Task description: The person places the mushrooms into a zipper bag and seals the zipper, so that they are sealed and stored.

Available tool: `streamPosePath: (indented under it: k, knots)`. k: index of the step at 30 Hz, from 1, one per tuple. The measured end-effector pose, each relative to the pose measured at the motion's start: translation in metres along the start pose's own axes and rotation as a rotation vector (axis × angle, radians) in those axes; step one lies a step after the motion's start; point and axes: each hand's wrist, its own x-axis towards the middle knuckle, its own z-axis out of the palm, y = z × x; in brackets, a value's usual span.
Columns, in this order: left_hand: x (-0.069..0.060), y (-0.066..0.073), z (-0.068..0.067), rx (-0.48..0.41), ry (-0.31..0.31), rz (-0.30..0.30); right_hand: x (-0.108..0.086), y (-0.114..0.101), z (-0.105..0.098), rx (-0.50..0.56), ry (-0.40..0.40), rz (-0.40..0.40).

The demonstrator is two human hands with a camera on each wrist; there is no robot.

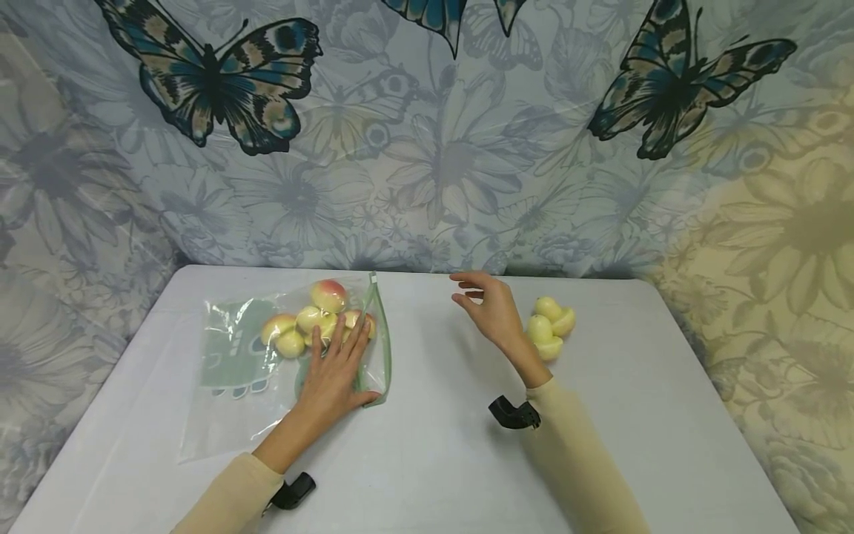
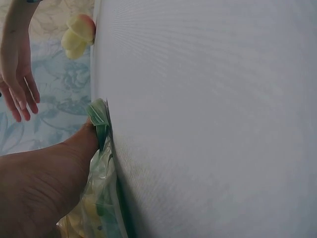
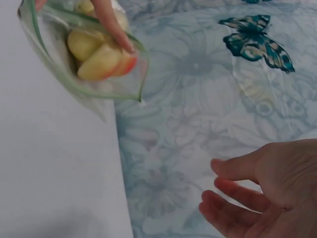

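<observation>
In the head view a clear zip bag (image 1: 233,341) with a green zip edge lies on the table at the left. Inside it is a cluster of yellow fruits (image 1: 290,343), some blushed red, their exact kind unclear. My left hand (image 1: 333,374) rests on the bag near its mouth, fingers spread over the fruits; the left wrist view shows its thumb (image 2: 81,141) at the green edge. Held in the air right of the bag, my right hand (image 1: 491,308) has loosely bent, parted fingers and nothing between them. Beside its wrist lie several loose yellow fruits (image 1: 564,322).
Both hands work above a white table (image 1: 440,460). Behind and at the sides hangs fabric (image 1: 440,170) printed with flowers and butterflies. A black wrist camera (image 1: 514,412) sits at the right cuff, another (image 1: 293,491) at the left.
</observation>
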Motion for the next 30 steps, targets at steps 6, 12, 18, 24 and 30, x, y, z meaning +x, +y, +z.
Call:
streamPosePath:
  k: [6, 12, 18, 24, 30]
  knots:
    - [0.0, 0.0, 0.001, -0.014, 0.012, 0.001, -0.003, 0.013, -0.026, -0.116, 0.041, 0.023]
    - [0.0, 0.0, 0.0, -0.03, 0.016, -0.007, -0.012, 0.032, -0.052, -0.204, 0.007, 0.098]
    - [0.0, 0.0, -0.001, -0.035, -0.003, -0.017, -0.021, 0.043, -0.07, -0.235, -0.041, 0.139]
    - [0.0, 0.001, -0.001, -0.033, -0.011, -0.02, -0.028, 0.048, -0.08, -0.232, -0.071, 0.172]
    - [0.0, 0.0, -0.001, -0.04, -0.005, -0.016, -0.041, 0.049, -0.087, -0.342, -0.114, 0.208]
